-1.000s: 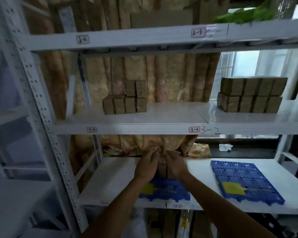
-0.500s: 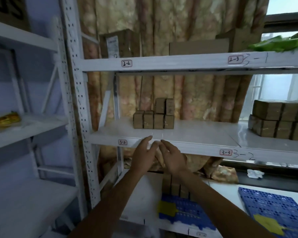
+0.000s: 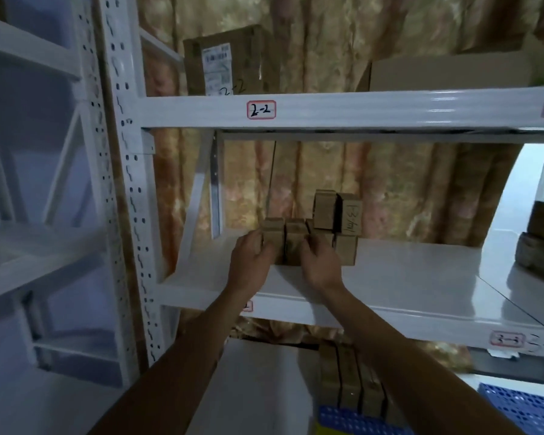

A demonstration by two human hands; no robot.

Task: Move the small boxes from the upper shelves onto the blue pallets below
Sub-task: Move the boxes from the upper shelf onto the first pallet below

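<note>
While both hands are up on the middle shelf point(image 3: 405, 277), the grip looks like a two-sided squeeze: the left hand point(image 3: 252, 262) has its fingers curled round the left end of the bottom row of small cardboard boxes point(image 3: 288, 241), and the right hand point(image 3: 319, 262) is curled onto the front of the box next along. I'd guess the idea is to clamp a couple of boxes between the palms and lift them as one block, which beats taking them one at a time. Nothing looks lifted yet; the boxes seem to sit flat on the shelf.

Two more boxes are stacked on the right part of that row, one with handwriting on its face point(image 3: 351, 218), so pulling from the left end makes sense, since it leaves the stack alone.

Both forearms reach up and away from the camera, wrists fairly straight, knuckles facing us.

Down below, a few boxes already stand on the blue pallet point(image 3: 358, 423), near the bottom edge, and a second blue pallet point(image 3: 525, 406) shows at the far right. Up top there's a bigger labelled carton point(image 3: 230, 61) on the shelf marked 2-2.
</note>
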